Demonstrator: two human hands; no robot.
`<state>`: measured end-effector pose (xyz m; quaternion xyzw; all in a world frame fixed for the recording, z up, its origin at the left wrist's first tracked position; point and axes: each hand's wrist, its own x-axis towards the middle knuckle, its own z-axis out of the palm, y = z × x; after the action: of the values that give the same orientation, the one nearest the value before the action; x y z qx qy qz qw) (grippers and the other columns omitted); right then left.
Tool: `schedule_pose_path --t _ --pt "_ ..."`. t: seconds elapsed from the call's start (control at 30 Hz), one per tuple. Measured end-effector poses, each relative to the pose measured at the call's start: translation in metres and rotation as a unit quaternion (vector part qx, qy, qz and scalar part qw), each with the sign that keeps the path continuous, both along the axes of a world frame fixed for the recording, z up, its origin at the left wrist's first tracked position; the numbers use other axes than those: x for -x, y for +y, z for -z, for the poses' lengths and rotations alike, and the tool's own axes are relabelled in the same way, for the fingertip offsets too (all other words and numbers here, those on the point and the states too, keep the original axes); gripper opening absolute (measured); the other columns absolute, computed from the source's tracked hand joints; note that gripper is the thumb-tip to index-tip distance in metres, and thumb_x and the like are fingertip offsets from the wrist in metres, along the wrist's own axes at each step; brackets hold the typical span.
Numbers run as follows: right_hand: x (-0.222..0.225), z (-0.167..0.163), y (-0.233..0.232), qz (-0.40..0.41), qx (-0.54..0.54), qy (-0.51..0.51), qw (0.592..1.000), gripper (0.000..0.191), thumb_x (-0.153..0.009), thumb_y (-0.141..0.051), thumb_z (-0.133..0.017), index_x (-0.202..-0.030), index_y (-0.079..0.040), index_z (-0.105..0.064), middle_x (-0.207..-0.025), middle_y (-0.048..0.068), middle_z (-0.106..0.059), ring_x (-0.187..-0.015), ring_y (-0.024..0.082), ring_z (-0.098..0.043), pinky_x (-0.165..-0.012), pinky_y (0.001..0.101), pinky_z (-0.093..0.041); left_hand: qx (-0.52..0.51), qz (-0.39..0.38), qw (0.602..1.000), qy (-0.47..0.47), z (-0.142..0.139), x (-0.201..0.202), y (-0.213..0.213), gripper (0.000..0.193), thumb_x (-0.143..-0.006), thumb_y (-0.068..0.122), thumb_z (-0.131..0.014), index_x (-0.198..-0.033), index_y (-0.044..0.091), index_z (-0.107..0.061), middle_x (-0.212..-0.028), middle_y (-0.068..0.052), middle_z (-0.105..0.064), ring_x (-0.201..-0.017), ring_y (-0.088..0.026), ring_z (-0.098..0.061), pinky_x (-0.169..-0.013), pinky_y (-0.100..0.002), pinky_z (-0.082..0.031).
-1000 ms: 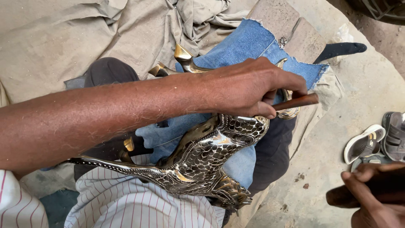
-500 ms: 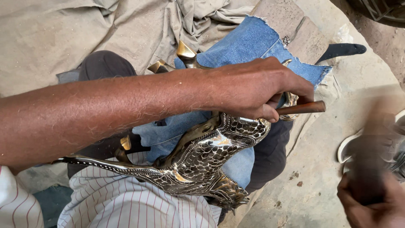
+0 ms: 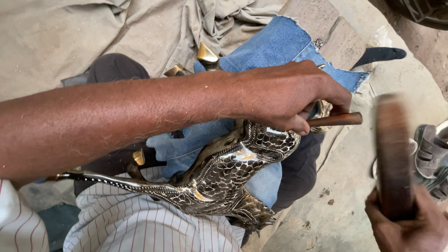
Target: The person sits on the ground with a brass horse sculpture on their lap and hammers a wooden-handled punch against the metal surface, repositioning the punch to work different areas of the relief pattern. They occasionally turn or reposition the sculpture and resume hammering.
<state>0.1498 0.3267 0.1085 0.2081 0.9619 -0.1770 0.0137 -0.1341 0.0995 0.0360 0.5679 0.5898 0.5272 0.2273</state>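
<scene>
1. Gripping a brown chisel (image 3: 337, 119) in my left hand (image 3: 289, 95), fingers closed, on the metal animal figure (image 3: 224, 172) in my lap.
2. Clutching the blurred mallet (image 3: 393, 154) in my right hand (image 3: 410, 224), I am risking hitting my knuckles.

A metal figure (image 3: 224, 172) is laid across the lap on a denim cloth (image 3: 280, 46). A chisel (image 3: 333, 120) is set on it; sandals (image 3: 431, 154) lie to its right.
</scene>
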Motion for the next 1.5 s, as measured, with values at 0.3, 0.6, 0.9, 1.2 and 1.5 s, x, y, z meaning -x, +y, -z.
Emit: schedule_pose_path --t 0.3,0.6,0.9,1.2,1.5 --pt "0.016 -0.008 -0.010 0.076 -0.038 -0.067 0.994 0.032 -0.076 0.013 -0.084 -0.099 0.000 -0.065 -0.084 0.009 -0.070 -0.080 0.017 -0.069 -0.089 0.0382 -0.057 0.053 0.004 0.998 -0.018 0.003 0.001 0.001 0.053 -0.075 0.014 -0.088 -0.123 0.013 -0.066 -0.093 -0.002 -0.078 -0.075 -0.014 -0.076 -0.064 -0.040 -0.058" --pt "0.025 -0.014 -0.024 0.093 -0.001 0.011 0.996 0.047 -0.080 0.012 -0.076 -0.123 0.000 -0.061 -0.100 0.011 -0.068 -0.089 0.020 -0.070 -0.081 0.0369 -0.059 0.058 -0.012 0.998 -0.007 -0.001 -0.001 -0.005 0.050 -0.076 0.012 -0.088 -0.120 0.012 -0.067 -0.088 -0.003 -0.078 -0.075 -0.015 -0.077 -0.066 -0.042 -0.057" --pt "0.006 -0.002 0.014 0.050 -0.030 -0.065 0.996 0.028 -0.083 0.009 -0.082 -0.105 0.003 -0.066 -0.083 0.013 -0.070 -0.080 0.022 -0.071 -0.090 0.0359 -0.054 -0.037 -0.033 0.999 -0.006 0.005 -0.001 -0.002 0.058 -0.070 0.010 -0.090 -0.123 0.010 -0.066 -0.102 -0.007 -0.078 -0.082 -0.021 -0.077 -0.069 -0.043 -0.056" --pt "0.019 -0.011 -0.018 0.235 0.098 0.045 0.966 0.045 -0.086 0.003 -0.076 -0.124 -0.010 -0.056 -0.093 0.004 -0.066 -0.069 0.019 -0.066 -0.060 0.0345 -0.055 0.019 -0.049 0.999 0.004 0.000 -0.002 -0.003 0.044 -0.072 0.013 -0.090 -0.110 0.011 -0.067 -0.094 -0.003 -0.077 -0.081 -0.017 -0.076 -0.070 -0.043 -0.055" --pt "0.010 -0.004 -0.016 0.268 0.087 0.040 0.959 0.044 -0.086 0.005 -0.076 -0.124 -0.006 -0.056 -0.094 0.006 -0.065 -0.074 0.020 -0.065 -0.063 0.0376 -0.058 0.004 -0.041 0.999 -0.019 0.004 0.003 -0.004 0.044 -0.078 0.015 -0.088 -0.114 0.006 -0.064 -0.091 -0.007 -0.077 -0.073 -0.019 -0.077 -0.065 -0.045 -0.056"
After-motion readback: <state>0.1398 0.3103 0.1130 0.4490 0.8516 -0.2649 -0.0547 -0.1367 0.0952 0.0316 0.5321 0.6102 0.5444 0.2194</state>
